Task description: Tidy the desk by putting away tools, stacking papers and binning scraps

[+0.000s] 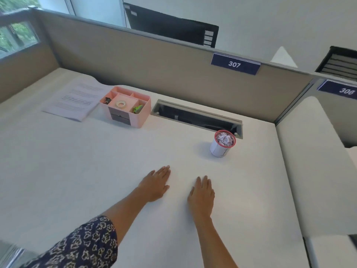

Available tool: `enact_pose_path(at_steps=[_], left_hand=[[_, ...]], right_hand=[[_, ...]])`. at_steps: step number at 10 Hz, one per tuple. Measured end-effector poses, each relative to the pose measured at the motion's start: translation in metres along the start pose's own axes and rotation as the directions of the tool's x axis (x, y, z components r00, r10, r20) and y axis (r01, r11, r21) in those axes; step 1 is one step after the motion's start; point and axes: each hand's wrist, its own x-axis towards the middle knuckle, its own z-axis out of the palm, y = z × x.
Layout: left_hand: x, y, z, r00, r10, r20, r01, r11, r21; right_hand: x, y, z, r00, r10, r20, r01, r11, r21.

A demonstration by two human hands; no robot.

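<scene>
Desk (96,161): white; your hands (156,183) (201,192) flat, fingers spread, gripping nothing.
Papers (74,99): stacked, 10 o'clock.
Organizer (125,106): 11 o'clock, beside papers, tools inside.
Bin (223,144): 1 o'clock, scraps inside.

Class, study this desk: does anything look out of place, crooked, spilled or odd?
Nothing stands out. The papers lie stacked, the pink organizer holds the tools, scraps sit inside the small bin, and both hands rest flat and empty.

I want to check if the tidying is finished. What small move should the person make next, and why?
Probably lift both flat, empty hands, left and right, off the white desk: printed papers lie stacked, pink plastic organiser holds tools, red-rimmed cup holds crumpled scraps.
</scene>
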Motion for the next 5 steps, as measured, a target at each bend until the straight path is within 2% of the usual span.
enact_pose_path(at_steps=[2, 3, 4, 5], left_hand=[[-0.022, -0.036, 0.005, 0.993, 0.118, -0.011, -0.118, 0.992, 0.036], [-0.034, -0.058, 0.002, 0.989, 0.148, -0.013, -0.147, 0.988, 0.036], [-0.050, -0.115, -0.002, 0.988, 0.149, -0.035, -0.148, 0.989, 0.027], [-0.056, -0.151, -0.005, 0.989, 0.141, -0.046, -0.141, 0.990, 0.012]], right_hand=[[-0.019, -0.023, 0.010, 0.991, 0.106, -0.075, -0.112, 0.990, -0.086], [-0.021, -0.042, 0.011, 0.974, 0.204, -0.102, -0.206, 0.979, -0.005], [-0.035, -0.090, 0.021, 0.944, 0.299, -0.140, -0.295, 0.954, 0.048], [-0.036, -0.125, 0.040, 0.953, 0.251, -0.167, -0.245, 0.968, 0.056]])
